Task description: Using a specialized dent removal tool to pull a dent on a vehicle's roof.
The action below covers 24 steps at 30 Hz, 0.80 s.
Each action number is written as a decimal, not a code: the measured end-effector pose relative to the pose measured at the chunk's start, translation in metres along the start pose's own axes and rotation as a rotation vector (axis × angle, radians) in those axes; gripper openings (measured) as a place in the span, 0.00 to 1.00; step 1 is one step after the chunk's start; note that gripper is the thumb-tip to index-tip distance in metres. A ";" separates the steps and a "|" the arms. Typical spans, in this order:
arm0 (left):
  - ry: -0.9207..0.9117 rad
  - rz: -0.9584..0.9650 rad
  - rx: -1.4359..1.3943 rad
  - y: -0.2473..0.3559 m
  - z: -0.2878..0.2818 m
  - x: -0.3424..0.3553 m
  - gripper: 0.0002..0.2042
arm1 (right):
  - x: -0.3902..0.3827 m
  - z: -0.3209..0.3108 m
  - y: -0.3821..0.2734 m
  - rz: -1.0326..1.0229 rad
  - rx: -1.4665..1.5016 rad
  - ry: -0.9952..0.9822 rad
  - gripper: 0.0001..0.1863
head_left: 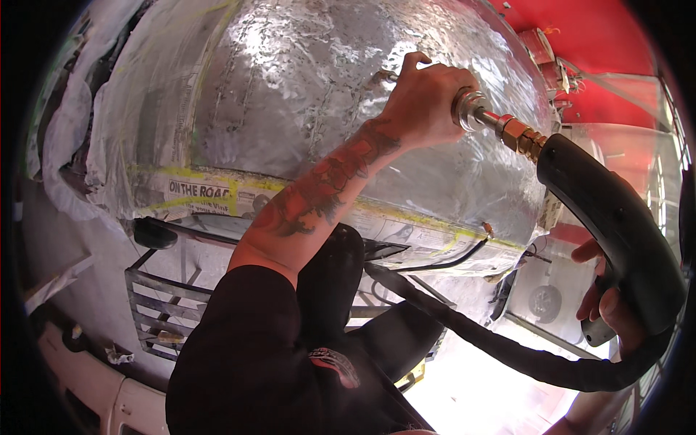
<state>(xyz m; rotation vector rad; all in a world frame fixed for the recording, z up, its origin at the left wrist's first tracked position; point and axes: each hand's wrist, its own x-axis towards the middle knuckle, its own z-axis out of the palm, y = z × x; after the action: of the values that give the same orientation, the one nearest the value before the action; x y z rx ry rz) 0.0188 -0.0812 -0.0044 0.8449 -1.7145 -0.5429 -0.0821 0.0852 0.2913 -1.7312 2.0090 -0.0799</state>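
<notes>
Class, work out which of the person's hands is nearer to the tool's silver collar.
Left. The left hand is closed right beside the silver collar; the right hand is much farther off, lower and to the right, at the black curved handle.

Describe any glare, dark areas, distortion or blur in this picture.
Head view: white glare patches on the silver panel; the floor at lower right is washed out; the black sleeve shows little detail; black fisheye corners, with the white vehicle cut off by the dark rim; the left hand looks fairly sharp, no obvious motion blur.
</notes>
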 end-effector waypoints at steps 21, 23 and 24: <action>-0.754 0.560 0.308 0.032 0.036 -0.082 0.09 | -0.099 0.279 0.169 0.157 1.358 0.122 0.35; -0.794 0.558 0.312 0.034 0.044 -0.088 0.09 | -0.106 0.316 0.193 0.044 1.313 0.165 0.28; -0.759 0.558 0.334 0.034 0.050 -0.088 0.09 | -0.110 0.320 0.205 0.046 1.332 0.183 0.28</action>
<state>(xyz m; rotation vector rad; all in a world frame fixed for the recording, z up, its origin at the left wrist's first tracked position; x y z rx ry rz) -0.0243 0.0053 -0.0496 0.3414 -2.6693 -0.1906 -0.1350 0.3135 -0.0271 -0.7873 1.4171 -1.2589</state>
